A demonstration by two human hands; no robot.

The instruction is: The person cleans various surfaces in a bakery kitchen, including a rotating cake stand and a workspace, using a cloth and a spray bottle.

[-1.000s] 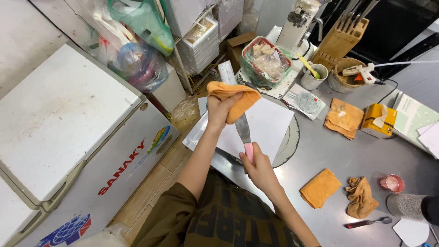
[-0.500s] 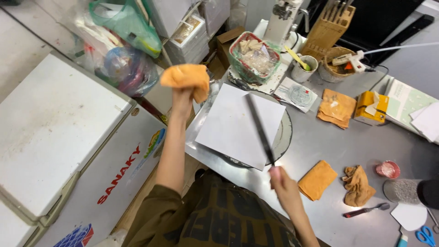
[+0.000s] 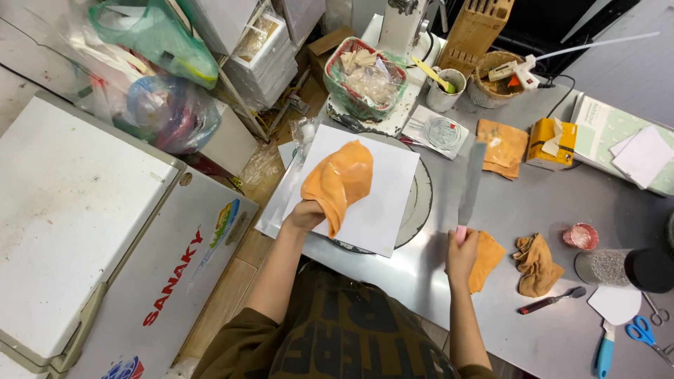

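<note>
Lowered since half a second ago, the left hand (image 3: 305, 214) has brought the orange cloth (image 3: 339, 184) from the frame's upper left onto the white sheet (image 3: 372, 203) at centre, while the right hand (image 3: 461, 254) has swung the knife (image 3: 470, 184) upright, right of centre over the steel desk (image 3: 435, 281). Risk: the bare blade points toward the clutter at the top of the frame and could nick something if swept carelessly. Left grip pinches the cloth's lower edge; right grip is closed around the pink handle.
</note>
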